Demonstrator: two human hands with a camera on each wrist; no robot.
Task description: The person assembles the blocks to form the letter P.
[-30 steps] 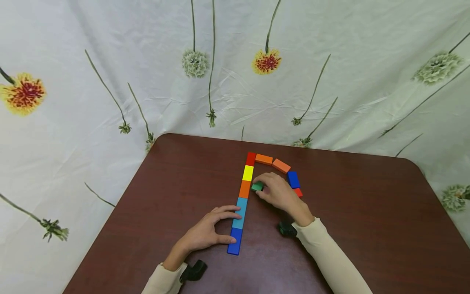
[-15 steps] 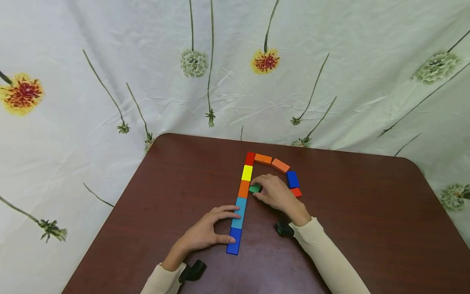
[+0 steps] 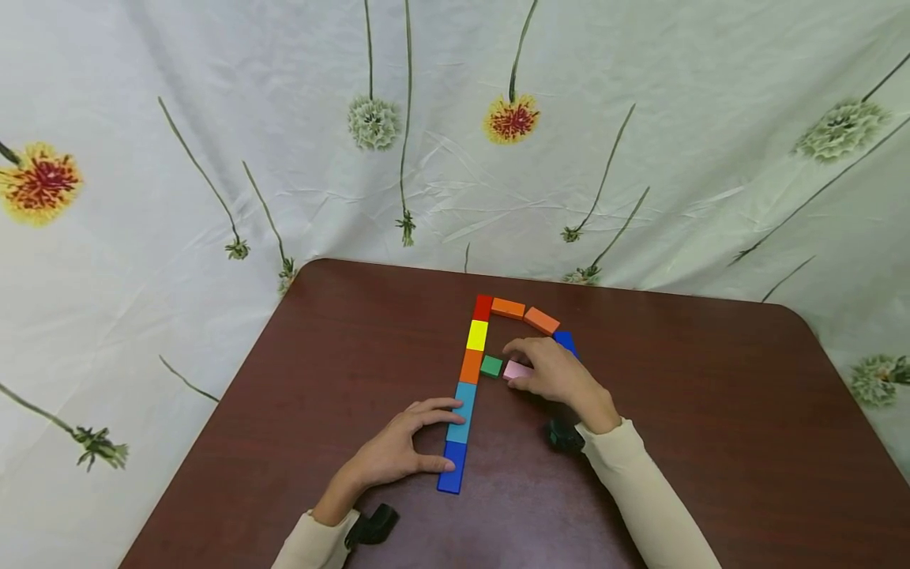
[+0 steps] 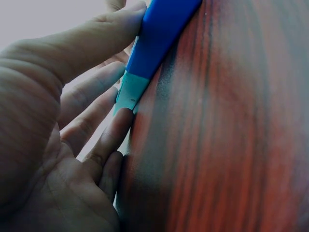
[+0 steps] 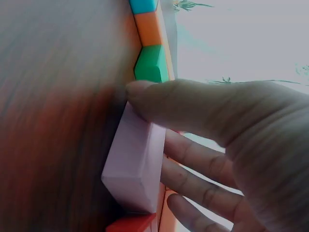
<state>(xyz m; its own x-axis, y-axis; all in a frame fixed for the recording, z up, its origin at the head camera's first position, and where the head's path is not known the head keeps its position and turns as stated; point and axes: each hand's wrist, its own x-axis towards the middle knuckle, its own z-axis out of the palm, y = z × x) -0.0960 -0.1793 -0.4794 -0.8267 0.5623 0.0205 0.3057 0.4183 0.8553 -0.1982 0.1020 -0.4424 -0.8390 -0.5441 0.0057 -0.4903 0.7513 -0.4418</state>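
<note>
My right hand point(image 3: 558, 375) pinches a pink block point(image 3: 517, 370) between thumb and fingers. In the right wrist view the thumb lies on one side of the pink block point(image 5: 128, 154) and the fingers on the other. Left of it sits a green block point(image 3: 491, 366), beside the orange block point(image 3: 471, 367) of a straight row. My left hand point(image 3: 394, 450) rests at the near end of that row with fingers spread. Its fingertips touch a light blue block point(image 3: 459, 432), its thumb a dark blue block point(image 3: 452, 480). A red block point(image 5: 130, 224) is hidden by the right hand in the head view.
Farther up the row lie a yellow block point(image 3: 477, 335) and a red block point(image 3: 483, 307). Two orange blocks point(image 3: 508, 307) and a blue block point(image 3: 565, 341) curve off to the right. A flowered cloth point(image 3: 441, 158) hangs behind the brown table point(image 3: 711, 411).
My right hand has let go of the green block beside the orange one and moved right to the pink block, covering the red block. The left hand has stayed in place.
</note>
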